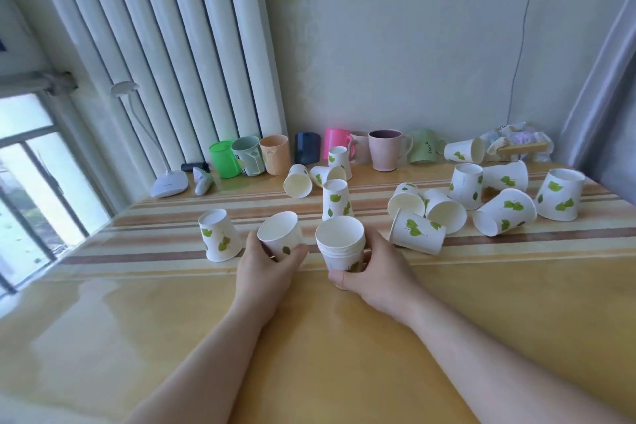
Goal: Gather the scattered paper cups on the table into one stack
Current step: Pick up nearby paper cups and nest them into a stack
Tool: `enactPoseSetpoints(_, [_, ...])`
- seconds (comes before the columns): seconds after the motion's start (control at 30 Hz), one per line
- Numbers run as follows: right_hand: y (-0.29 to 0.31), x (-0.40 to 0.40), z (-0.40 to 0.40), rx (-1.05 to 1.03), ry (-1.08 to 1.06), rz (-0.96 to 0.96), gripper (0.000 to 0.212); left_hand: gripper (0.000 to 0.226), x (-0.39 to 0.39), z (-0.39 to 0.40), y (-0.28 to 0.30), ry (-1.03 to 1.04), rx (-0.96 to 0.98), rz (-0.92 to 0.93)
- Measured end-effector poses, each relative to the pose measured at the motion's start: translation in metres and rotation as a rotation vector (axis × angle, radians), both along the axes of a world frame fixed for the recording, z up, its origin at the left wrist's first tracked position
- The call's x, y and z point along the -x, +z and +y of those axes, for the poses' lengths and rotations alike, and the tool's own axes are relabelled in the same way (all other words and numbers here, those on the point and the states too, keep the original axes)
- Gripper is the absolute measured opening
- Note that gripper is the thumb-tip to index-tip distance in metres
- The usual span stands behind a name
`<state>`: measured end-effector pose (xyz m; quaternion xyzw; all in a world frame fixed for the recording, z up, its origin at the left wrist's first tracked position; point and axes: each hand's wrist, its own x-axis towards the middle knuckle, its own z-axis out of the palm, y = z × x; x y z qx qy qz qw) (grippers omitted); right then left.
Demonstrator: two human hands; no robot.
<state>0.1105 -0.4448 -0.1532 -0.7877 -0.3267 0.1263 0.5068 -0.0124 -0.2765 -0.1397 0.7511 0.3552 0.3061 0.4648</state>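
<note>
White paper cups with green leaf prints lie scattered over the yellow table (309, 354). My right hand (375, 272) grips the base of an upright stack of several nested cups (340, 244) near the table's middle. Just left of it, my left hand (272, 265) holds a single cup (280, 234), tilted with its mouth up. An upside-down cup (220, 234) stands to the left. Another upside-down cup (336, 200) stands behind the stack. Several cups lie on their sides at the right (418, 231), and an upside-down one stands at the far right (560, 194).
A row of coloured plastic mugs (306, 148) lines the back wall, with more paper cups (298, 181) in front. A white desk lamp (168, 182) stands at the back left by the radiator. A crumpled bag (519, 141) sits in the back right corner.
</note>
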Motion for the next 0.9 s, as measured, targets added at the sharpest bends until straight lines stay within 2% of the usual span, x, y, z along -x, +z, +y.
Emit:
enactPoseSetpoints(0.23, [-0.005,-0.004,-0.006,-0.014,0.001,0.010,0.075,0.027,-0.001,-0.006,0.001,-0.009,-0.038,-0.054])
enactPoseSetpoints(0.3, [-0.004,-0.004,-0.006,-0.017,0.010,0.016,0.069,0.033,-0.004,-0.005,0.009,-0.036,0.015,-0.109])
enactPoseSetpoints(0.4, [-0.003,-0.007,-0.006,-0.024,0.013,0.033,0.063,0.062,-0.011,-0.006,0.032,-0.115,0.124,-0.308])
enactPoseSetpoints(0.43, [-0.003,-0.009,-0.005,-0.028,0.017,0.032,0.062,0.064,-0.013,-0.008,0.040,-0.159,0.149,-0.370])
enactPoseSetpoints(0.5, [-0.004,-0.009,-0.005,-0.029,0.029,0.018,0.064,0.051,-0.018,-0.014,0.054,-0.266,0.190,-0.439])
enactPoseSetpoints(0.53, [-0.005,-0.009,-0.006,-0.028,0.031,0.007,0.066,0.048,-0.021,-0.019,0.059,-0.307,0.195,-0.450])
enactPoseSetpoints(0.73, [-0.004,-0.008,-0.007,-0.023,0.045,-0.014,0.069,0.083,-0.028,-0.038,0.054,-0.349,0.161,-0.373])
enactPoseSetpoints(0.9, [-0.002,-0.006,-0.008,-0.007,0.052,-0.021,0.062,0.084,-0.027,-0.043,0.045,-0.377,0.140,-0.391])
